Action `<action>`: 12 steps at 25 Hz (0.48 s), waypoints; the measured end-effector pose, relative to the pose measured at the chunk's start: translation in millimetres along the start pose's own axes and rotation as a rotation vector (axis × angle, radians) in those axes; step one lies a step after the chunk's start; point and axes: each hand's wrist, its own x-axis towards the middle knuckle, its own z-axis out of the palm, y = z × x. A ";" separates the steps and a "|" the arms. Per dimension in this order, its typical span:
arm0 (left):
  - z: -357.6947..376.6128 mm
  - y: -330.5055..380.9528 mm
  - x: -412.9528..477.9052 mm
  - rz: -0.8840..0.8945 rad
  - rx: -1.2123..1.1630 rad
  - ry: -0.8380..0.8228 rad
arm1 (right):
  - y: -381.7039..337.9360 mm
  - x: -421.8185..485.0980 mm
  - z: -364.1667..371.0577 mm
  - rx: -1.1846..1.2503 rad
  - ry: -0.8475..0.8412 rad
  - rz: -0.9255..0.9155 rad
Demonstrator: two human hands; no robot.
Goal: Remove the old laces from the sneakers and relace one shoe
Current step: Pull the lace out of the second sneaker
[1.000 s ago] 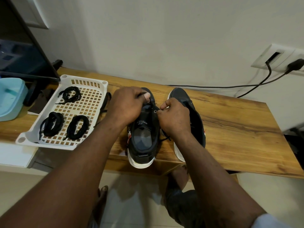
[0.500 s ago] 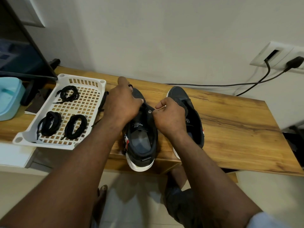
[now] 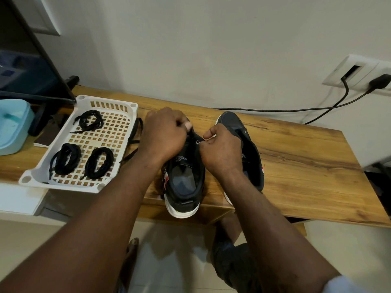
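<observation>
Two black sneakers stand side by side on the wooden table (image 3: 296, 166), heels toward me. My hands work over the left sneaker (image 3: 184, 182). With curled fingers, my left hand (image 3: 163, 136) grips a black lace (image 3: 132, 142) at the shoe's front; the lace trails left toward the tray. At the eyelet row, my right hand (image 3: 222, 149) pinches a thin black lace strand between thumb and forefinger. My right forearm partly covers the right sneaker (image 3: 230, 121), which shows no lace. The left shoe's toe is hidden under my hands.
A white slotted tray (image 3: 61, 185) at the left holds three coiled black laces, one of them at the back (image 3: 90, 121). A light blue container (image 3: 12, 125) and a dark screen (image 3: 25, 81) stand beyond it. Black cables (image 3: 275, 110) run along the wall to a socket (image 3: 355, 70).
My left hand rose toward the shoe's toe with the lace half a second ago and has come back down over the shoe's front. My right hand stayed pinched at the eyelets.
</observation>
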 end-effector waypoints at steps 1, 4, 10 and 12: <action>-4.3 3.7 2.6 -0.092 -0.324 0.030 | 0.1 -0.2 0.3 0.000 -0.001 0.000; -17.6 15.8 0.4 -0.322 -1.095 0.073 | 0.2 0.0 0.3 0.009 -0.002 0.004; -6.5 -0.8 -4.4 0.055 0.225 -0.089 | -0.2 -0.5 -1.2 0.002 -0.012 -0.013; 2.1 1.2 -7.3 0.096 0.398 -0.090 | -0.1 -0.5 -1.2 0.001 -0.010 -0.016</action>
